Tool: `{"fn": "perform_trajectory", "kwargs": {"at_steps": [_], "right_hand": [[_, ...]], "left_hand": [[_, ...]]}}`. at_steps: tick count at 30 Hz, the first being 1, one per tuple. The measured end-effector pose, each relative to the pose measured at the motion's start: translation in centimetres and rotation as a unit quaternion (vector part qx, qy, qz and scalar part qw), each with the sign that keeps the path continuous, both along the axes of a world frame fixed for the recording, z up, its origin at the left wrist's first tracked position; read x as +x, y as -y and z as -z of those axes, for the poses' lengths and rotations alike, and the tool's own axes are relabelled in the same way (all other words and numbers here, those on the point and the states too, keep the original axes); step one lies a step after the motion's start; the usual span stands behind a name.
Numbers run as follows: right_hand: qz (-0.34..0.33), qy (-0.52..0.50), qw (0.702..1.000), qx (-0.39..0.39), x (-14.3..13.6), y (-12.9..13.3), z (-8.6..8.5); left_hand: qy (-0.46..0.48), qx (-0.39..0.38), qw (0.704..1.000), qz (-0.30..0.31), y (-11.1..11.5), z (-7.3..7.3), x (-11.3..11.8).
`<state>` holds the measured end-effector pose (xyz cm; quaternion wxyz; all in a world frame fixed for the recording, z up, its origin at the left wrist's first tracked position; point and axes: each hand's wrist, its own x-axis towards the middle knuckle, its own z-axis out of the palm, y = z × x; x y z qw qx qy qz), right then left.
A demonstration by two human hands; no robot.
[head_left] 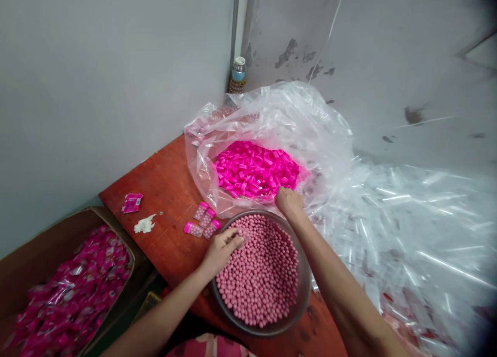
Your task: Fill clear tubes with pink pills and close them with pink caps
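Note:
My left hand [222, 251] is over the left side of a dark round bowl [305, 289], its thumb and fingers closed on a small clear container [244, 234]. Pink round beads [258, 279] fill much of the bowl. Beyond the bowl's far rim, my right hand [289, 202] is closed at the near edge of a heap of bright pink plastic caps [256, 170]. What its fingers hold, if anything, is hidden. The caps lie in an open clear plastic bag [318, 119]. Left of the bowl are several small pink-capped containers of beads [207, 217].
On the reddish table [159, 181] lie a pink printed packet [132, 203] and a white scrap [145, 223]. A cardboard box [116, 225] of pink packets stands lower left. Clear plastic sheeting [407, 227] spreads to the right. A bottle [238, 72] stands in the wall corner.

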<state>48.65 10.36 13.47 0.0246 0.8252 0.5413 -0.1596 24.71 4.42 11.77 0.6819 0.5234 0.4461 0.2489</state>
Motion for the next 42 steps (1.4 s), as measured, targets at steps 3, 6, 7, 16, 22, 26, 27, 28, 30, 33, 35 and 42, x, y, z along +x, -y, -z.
{"fn": "perform_trajectory", "kwargs": {"at_steps": [3, 6, 7, 16, 22, 26, 27, 28, 30, 33, 35, 42], "right_hand": [[-0.067, -0.093, 0.992, 0.062, -0.8, 3.9, -2.8], [-0.156, -0.262, 0.936, 0.175, -3.1, 8.3, -4.2], [-0.176, -0.291, 0.918, 0.202, -3.9, 9.7, -4.4], [-0.204, -0.187, 0.938, 0.210, -6.9, 16.6, -4.3], [-0.209, -0.145, 0.950, 0.178, -7.0, 19.0, -4.2], [-0.233, -0.207, 0.933, 0.181, -5.9, 18.9, -4.6], [-0.250, -0.213, 0.926, 0.187, -5.7, 18.7, -5.1], [-0.274, -0.212, 0.918, 0.192, -5.5, 18.4, -5.6], [-0.336, -0.192, 0.902, 0.190, -5.4, 17.8, -6.7], [-0.396, -0.154, 0.891, 0.161, -5.6, 17.1, -7.8], [-0.378, -0.127, 0.904, 0.154, -5.7, 17.0, -7.6], [-0.239, -0.099, 0.939, 0.225, -8.7, 17.9, -3.4]], "left_hand": [[-0.029, 0.064, 0.997, 0.014, 0.2, -1.0, 0.7], [-0.036, 0.124, 0.991, 0.037, 0.9, -2.1, 1.3], [-0.040, 0.141, 0.988, 0.044, 1.1, -2.4, 1.5], [-0.070, 0.224, 0.966, 0.108, 4.4, -3.6, 1.8], [-0.085, 0.310, 0.926, 0.200, 5.3, -3.9, 1.6], [-0.119, 0.323, 0.899, 0.271, 4.6, -4.4, 1.5], [-0.121, 0.317, 0.894, 0.292, 4.5, -4.5, 1.5], [-0.118, 0.309, 0.892, 0.307, 4.4, -4.6, 1.5], [-0.099, 0.286, 0.898, 0.318, 4.5, -4.5, 1.4], [-0.074, 0.223, 0.931, 0.278, 4.8, -4.0, 1.2], [-0.053, 0.162, 0.958, 0.232, 4.9, -3.5, 0.9], [0.065, -0.029, 0.997, 0.040, 5.3, -2.1, 1.0]]}}
